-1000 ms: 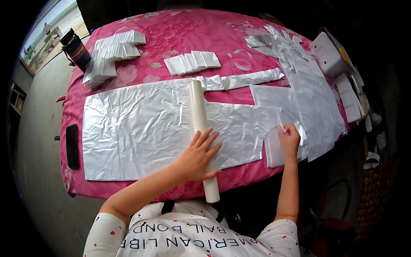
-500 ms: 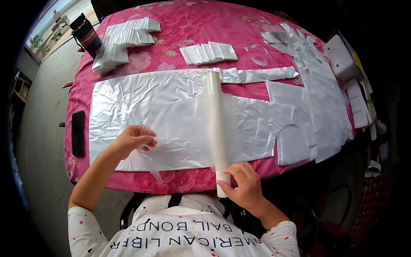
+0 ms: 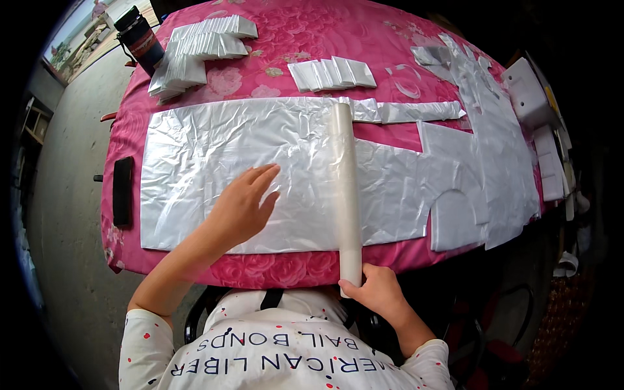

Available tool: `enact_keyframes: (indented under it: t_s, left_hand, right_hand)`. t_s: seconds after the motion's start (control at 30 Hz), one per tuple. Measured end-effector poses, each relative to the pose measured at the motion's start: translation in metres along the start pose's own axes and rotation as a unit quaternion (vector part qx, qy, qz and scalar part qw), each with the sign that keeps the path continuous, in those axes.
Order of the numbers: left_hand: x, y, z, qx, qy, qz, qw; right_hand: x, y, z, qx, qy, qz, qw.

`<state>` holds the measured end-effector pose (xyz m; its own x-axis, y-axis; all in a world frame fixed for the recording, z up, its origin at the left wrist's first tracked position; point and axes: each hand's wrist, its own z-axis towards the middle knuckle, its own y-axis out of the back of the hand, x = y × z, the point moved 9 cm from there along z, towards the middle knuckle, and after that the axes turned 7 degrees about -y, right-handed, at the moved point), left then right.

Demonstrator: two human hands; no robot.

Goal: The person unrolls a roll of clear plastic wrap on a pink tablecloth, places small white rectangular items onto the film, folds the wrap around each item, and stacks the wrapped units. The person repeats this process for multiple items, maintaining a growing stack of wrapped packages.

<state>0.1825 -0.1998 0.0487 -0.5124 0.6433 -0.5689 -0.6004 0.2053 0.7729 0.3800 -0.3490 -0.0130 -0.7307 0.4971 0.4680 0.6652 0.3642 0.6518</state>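
A long roll of clear plastic film (image 3: pixel 346 188) lies across a spread silvery-white plastic sheet (image 3: pixel 175 162). My right hand (image 3: pixel 378 286) grips the roll's near end at the table edge, thumb on top. Left of the roll, my left hand (image 3: pixel 246 198) hovers over or rests lightly on the sheet; which of these, I cannot tell. Its fingers are stretched and the thumb stands apart, with nothing held. Right of the roll lie cut plastic pieces (image 3: pixel 458 224), one with a rounded edge. A narrow folded plastic strip (image 3: pixel 416 112) runs along the sheet's far side.
Stacks of folded plastic packets (image 3: pixel 185 68) stand at the far left beside a dark bottle (image 3: pixel 140 42). More packets (image 3: pixel 333 73) lie at the far middle. A black oblong object (image 3: pixel 122 192) sits near the left edge. White containers (image 3: pixel 528 91) line the right edge of the pink tablecloth (image 3: pixel 325 39).
My left hand has let go of the thin clear film it was pinching and moved right, fingers opening. That loose film no longer shows. My right hand keeps hold of the roll's near end.
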Motion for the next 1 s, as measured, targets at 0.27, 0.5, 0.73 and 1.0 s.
enact_keyframes:
  t_s: [0.27, 0.5, 0.73, 1.0]
  left_hand:
    - [-0.027, -0.108, 0.024, 0.020, -0.059, 0.026, 0.998]
    - [-0.029, -0.119, 0.021, 0.033, -0.075, 0.148, 0.986]
    - [-0.031, -0.118, 0.023, 0.025, -0.077, 0.158, 0.984]
    - [-0.031, -0.117, 0.024, 0.041, -0.069, 0.178, 0.981]
  right_hand:
    - [-0.005, -0.004, -0.003, 0.021, -0.004, 0.003, 1.000]
    - [0.016, 0.021, 0.031, 0.021, 0.033, 0.030, 0.999]
    - [0.081, 0.077, 0.152, -0.019, 0.062, 0.025, 0.998]
    - [0.083, 0.088, 0.270, 0.108, 0.104, 0.764, 0.628]
